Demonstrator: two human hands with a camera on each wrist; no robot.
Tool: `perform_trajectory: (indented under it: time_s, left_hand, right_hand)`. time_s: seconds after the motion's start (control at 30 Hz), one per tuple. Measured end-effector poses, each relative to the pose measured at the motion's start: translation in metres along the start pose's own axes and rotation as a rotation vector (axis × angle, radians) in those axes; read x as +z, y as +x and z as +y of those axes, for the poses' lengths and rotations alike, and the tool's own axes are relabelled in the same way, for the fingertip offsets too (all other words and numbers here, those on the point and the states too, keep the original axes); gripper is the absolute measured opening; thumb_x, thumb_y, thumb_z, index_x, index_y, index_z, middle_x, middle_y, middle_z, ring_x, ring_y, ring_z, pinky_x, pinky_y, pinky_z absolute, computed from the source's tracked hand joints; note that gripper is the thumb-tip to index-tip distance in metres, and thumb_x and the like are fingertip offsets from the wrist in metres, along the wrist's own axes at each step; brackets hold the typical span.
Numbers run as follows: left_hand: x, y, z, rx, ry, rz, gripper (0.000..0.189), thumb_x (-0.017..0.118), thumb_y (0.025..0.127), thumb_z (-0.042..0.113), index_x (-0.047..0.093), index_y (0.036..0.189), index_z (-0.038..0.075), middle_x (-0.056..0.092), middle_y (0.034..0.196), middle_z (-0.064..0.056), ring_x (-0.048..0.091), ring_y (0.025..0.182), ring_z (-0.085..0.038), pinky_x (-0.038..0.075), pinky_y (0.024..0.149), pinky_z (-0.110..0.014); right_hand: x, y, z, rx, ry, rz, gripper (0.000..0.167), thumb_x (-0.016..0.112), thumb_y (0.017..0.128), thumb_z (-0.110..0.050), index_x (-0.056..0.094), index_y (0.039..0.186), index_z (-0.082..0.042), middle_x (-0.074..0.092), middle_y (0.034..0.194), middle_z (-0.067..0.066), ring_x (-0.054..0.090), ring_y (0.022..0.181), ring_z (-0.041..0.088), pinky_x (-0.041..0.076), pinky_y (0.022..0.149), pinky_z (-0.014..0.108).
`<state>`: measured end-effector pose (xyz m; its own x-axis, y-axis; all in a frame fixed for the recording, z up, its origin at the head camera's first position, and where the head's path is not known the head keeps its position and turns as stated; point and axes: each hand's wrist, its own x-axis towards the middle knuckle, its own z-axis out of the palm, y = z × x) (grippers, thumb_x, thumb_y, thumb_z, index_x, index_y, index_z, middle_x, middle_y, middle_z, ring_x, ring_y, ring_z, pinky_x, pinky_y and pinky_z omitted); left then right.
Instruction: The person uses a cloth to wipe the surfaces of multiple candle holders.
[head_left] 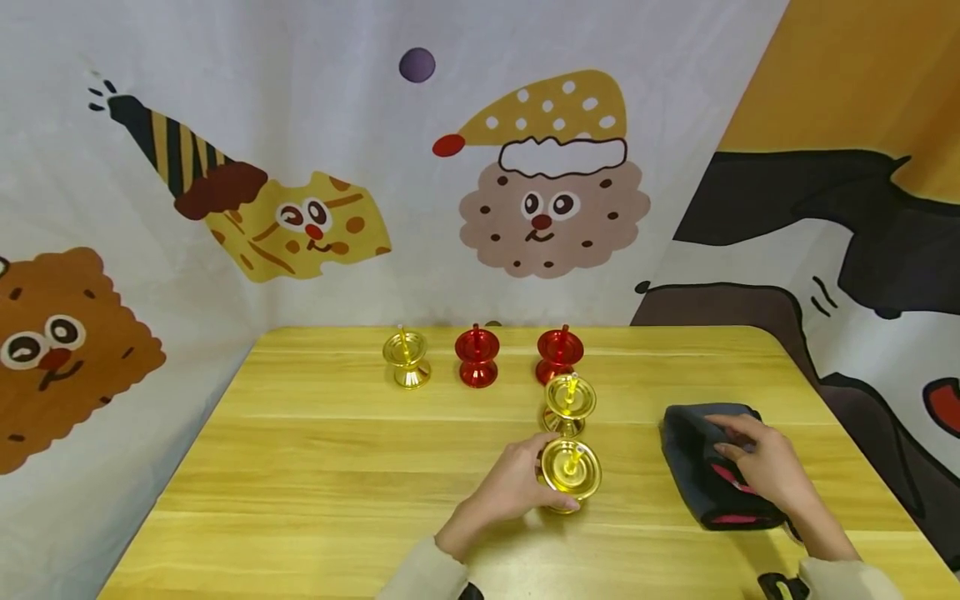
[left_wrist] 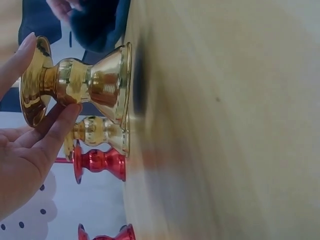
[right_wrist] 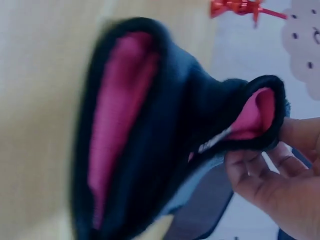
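Observation:
My left hand (head_left: 513, 477) holds a shiny gold candle holder (head_left: 572, 469), which has a dished top and a short spike. In the left wrist view, thumb and fingers are around the top of the gold holder (left_wrist: 75, 82), and its flared base is close to the tabletop. Whether the base touches the wood, I cannot tell. Just behind it stands another gold holder (head_left: 570, 398). At right, my right hand (head_left: 772, 462) pinches the edge of a dark fabric pouch-like piece (head_left: 686, 462). Its pink lining (right_wrist: 125, 115) and black edging show in the right wrist view.
Along the back of the wooden table (head_left: 315, 467) stand a gold holder (head_left: 407, 358), a red holder (head_left: 477, 357) and a second red holder (head_left: 559, 354). A cartoon-printed cloth (head_left: 337, 100) hangs behind the table.

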<state>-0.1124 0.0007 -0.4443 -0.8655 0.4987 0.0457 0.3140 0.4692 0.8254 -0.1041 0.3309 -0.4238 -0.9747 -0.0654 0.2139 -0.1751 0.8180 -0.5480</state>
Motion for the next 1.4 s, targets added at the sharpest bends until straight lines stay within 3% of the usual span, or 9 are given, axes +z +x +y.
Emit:
perform_trajectory:
  time_s: [0.2,0.43,0.6,0.8,0.9,1.13,1.4]
  left_hand:
    - [-0.001,0.001,0.007,0.042,0.001,0.002,0.087,0.085,0.061,0.034,0.044,0.132,0.004,0.054,0.125,-0.007,0.05,0.113,-0.018,0.041,0.095,-0.031]
    - [-0.001,0.003,0.018,0.065,0.009,0.008,0.087,0.085,0.06,0.033,0.045,0.131,0.004,0.055,0.123,-0.007,0.051,0.111,-0.016,0.042,0.093,-0.026]
    - [-0.002,0.005,0.025,0.072,0.034,0.02,0.084,0.086,0.059,0.034,0.048,0.128,0.005,0.057,0.118,-0.004,0.052,0.107,-0.015,0.043,0.09,-0.026]
    - [-0.006,0.008,0.032,0.104,0.044,0.042,0.082,0.085,0.06,0.034,0.048,0.127,0.004,0.059,0.114,-0.004,0.054,0.102,-0.014,0.045,0.085,-0.025]
    - [-0.009,0.009,0.037,0.082,0.046,0.045,0.083,0.085,0.061,0.034,0.047,0.129,0.004,0.058,0.117,-0.005,0.053,0.104,-0.016,0.045,0.086,-0.026]
    - [-0.015,0.008,0.045,0.044,0.014,0.034,0.084,0.085,0.062,0.032,0.045,0.132,0.007,0.055,0.122,-0.005,0.051,0.106,-0.016,0.045,0.088,-0.027]
    - [-0.019,0.006,0.038,0.039,-0.045,0.031,0.082,0.085,0.063,0.028,0.046,0.132,0.009,0.056,0.119,-0.003,0.053,0.1,-0.012,0.045,0.084,-0.024]
  right_hand:
    - [-0.011,-0.003,-0.027,-0.049,0.055,0.012,0.033,0.065,0.078,0.009,0.063,0.11,0.0,0.05,0.077,0.001,0.042,0.063,0.006,0.036,0.049,0.02]
    - [-0.013,-0.004,-0.058,-0.145,0.151,0.047,0.033,0.067,0.074,0.013,0.065,0.105,0.001,0.054,0.078,-0.002,0.047,0.07,0.003,0.046,0.057,0.011]
    - [-0.012,-0.001,-0.078,-0.161,0.18,0.089,0.032,0.068,0.073,0.012,0.066,0.103,0.0,0.053,0.076,-0.001,0.045,0.069,0.005,0.044,0.054,0.012]
    - [-0.008,0.003,-0.103,-0.169,0.228,0.083,0.031,0.067,0.076,0.009,0.066,0.105,-0.002,0.054,0.079,0.0,0.045,0.071,0.006,0.045,0.054,0.013]
    - [-0.003,0.003,-0.114,-0.192,0.275,0.076,0.031,0.066,0.076,0.01,0.066,0.105,-0.001,0.054,0.08,0.001,0.046,0.072,0.007,0.047,0.056,0.014]
    - [0.014,0.002,-0.129,-0.226,0.36,-0.001,0.032,0.065,0.078,0.009,0.064,0.108,-0.001,0.054,0.082,0.0,0.049,0.073,0.008,0.051,0.06,0.018]
    - [0.029,0.0,-0.13,-0.282,0.368,-0.122,0.038,0.068,0.079,0.001,0.06,0.116,0.002,0.055,0.09,0.001,0.053,0.072,0.007,0.052,0.059,0.021]
